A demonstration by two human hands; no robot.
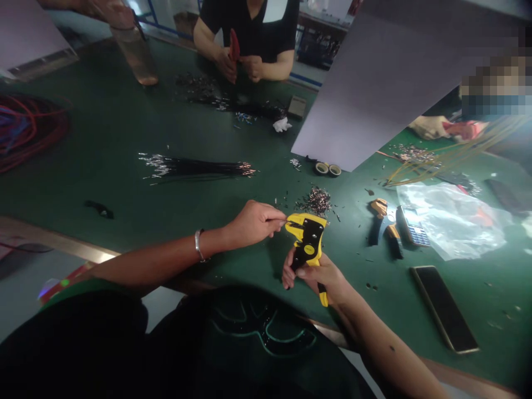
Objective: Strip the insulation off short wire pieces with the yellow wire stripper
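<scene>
My right hand (311,271) is wrapped round the handles of a yellow and black wire stripper (310,238), its jaws pointing left. At those jaws, the fingertips of my left hand (257,221) pinch a thin wire (286,221), most of it hidden by the fingers. Just beyond the stripper is a pile of small dark and copper-coloured scraps (318,200). A bundle of black wires (199,167) lies farther off to the left, with pale tips at its left end and bare copper at its right.
Two tape rolls (328,168) sit by a large pale panel (366,83). To the right are another hand tool (386,224), a keypad phone (413,226), a plastic bag (461,221) and a smartphone (444,309). Across the table, a person (249,39) holds a red-handled tool (234,45).
</scene>
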